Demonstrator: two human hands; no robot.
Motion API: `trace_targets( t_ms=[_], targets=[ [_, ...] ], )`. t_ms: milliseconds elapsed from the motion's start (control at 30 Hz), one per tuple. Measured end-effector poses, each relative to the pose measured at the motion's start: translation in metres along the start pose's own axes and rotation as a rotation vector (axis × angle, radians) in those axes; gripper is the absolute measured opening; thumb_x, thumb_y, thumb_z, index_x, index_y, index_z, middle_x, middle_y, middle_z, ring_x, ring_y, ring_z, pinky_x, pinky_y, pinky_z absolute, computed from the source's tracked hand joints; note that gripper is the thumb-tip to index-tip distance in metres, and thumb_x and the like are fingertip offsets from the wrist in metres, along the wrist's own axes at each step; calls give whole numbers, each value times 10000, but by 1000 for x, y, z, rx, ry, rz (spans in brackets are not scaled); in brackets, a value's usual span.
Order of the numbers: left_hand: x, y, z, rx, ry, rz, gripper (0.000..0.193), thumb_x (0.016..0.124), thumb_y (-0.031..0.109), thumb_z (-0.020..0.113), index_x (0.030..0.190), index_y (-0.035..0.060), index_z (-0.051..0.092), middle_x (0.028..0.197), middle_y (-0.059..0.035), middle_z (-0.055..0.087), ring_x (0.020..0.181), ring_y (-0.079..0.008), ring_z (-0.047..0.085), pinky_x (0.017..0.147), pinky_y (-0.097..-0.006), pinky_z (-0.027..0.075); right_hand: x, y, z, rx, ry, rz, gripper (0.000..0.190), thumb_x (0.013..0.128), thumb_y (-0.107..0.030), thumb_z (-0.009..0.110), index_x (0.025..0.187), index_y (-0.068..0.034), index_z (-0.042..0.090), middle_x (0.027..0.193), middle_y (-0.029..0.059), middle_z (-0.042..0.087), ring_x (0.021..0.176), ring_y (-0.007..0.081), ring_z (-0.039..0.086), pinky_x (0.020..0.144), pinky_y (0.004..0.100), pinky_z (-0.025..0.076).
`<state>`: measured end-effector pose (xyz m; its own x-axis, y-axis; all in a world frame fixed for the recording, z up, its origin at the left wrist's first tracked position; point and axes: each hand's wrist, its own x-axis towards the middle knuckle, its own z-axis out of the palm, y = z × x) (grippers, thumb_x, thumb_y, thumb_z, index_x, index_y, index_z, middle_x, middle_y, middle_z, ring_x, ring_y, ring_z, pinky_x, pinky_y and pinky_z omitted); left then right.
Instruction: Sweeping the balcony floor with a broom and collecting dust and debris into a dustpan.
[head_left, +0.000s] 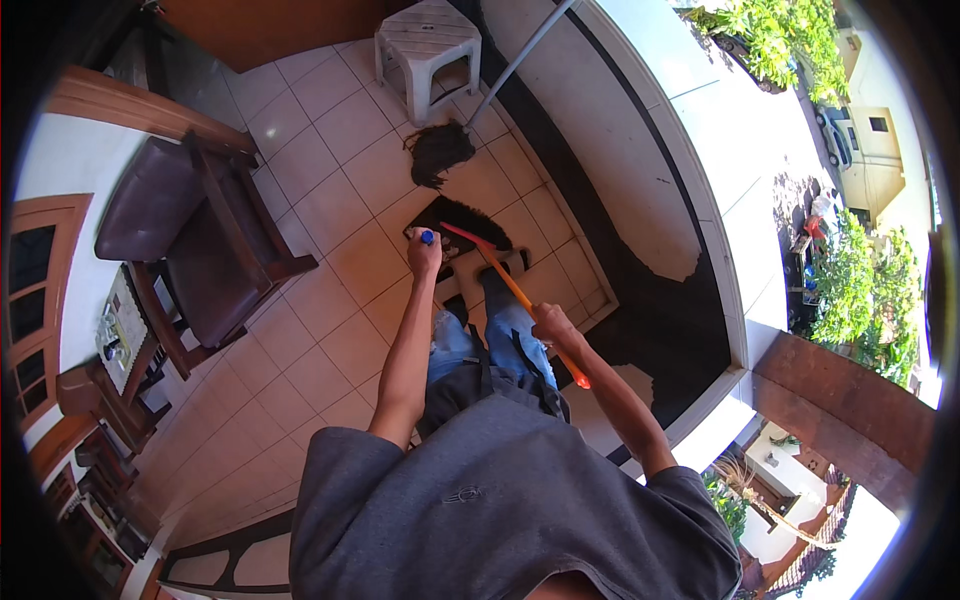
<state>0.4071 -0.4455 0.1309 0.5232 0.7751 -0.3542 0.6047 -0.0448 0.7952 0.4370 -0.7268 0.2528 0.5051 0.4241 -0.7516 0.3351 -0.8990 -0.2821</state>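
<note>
My right hand (553, 327) is closed around the orange handle (510, 281) of a broom, whose lower end slants away from me. The broom's red head (466, 235) has dark bristles (480, 219) spread over the floor tiles ahead of my feet. In my left hand (425, 255) is an upright handle with a blue end (427, 237), seen nearly end-on. Below that fist lies a dark flat piece (421, 217), perhaps a dustpan; the hand and bristles partly hide it.
Ahead, a white plastic stool (427, 37) stands beside a mop with black strands (441, 152) and a grey pole (517, 64). A low wall (600, 112) curves along the right. To the left are a brown cushioned wooden armchair (217, 255) and a small table (124, 330).
</note>
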Motion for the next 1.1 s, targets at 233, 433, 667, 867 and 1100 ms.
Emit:
trace_targets(
  t_ms=[233, 433, 667, 867, 1100],
  targets=[
    [10, -5, -1, 39, 22, 22, 202, 797, 263, 583, 879, 79, 566, 838, -130, 632, 825, -318, 612, 723, -398, 472, -77, -16, -63, 195, -11, 154, 553, 714, -56, 522, 1265, -55, 474, 722, 184, 607, 533, 227, 617, 481, 325, 508],
    [0, 7, -8, -39, 22, 46, 186, 780, 216, 599, 810, 41, 543, 761, -141, 613, 756, -328, 607, 676, -419, 470, -25, -11, -54, 223, 199, 172, 434, 699, -68, 535, 1124, 20, 554, 778, 214, 618, 575, 280, 632, 509, 364, 515],
    [12, -16, -7, -34, 46, 71, 181, 772, 224, 617, 831, 61, 567, 841, -128, 626, 823, -314, 611, 708, -394, 472, 22, 11, -14, 81, 145, 136, 283, 631, -102, 587, 883, 26, 605, 882, 249, 611, 857, 382, 604, 784, 405, 492],
    [9, -23, -14, -11, 32, -35, 178, 771, 222, 618, 858, 71, 585, 863, -111, 640, 848, -298, 617, 734, -360, 473, -28, 27, -66, 220, -183, 135, 450, 701, -66, 568, 1145, 3, 558, 671, 159, 609, 526, 223, 616, 473, 312, 501],
    [9, -14, 4, -68, 124, -93, 142, 784, 214, 620, 843, 86, 606, 829, -101, 645, 832, -266, 626, 733, -347, 472, -104, 51, -124, 376, -179, 259, 527, 724, -54, 565, 1243, -9, 490, 575, 81, 557, 427, 129, 533, 408, 267, 453]
  ],
)
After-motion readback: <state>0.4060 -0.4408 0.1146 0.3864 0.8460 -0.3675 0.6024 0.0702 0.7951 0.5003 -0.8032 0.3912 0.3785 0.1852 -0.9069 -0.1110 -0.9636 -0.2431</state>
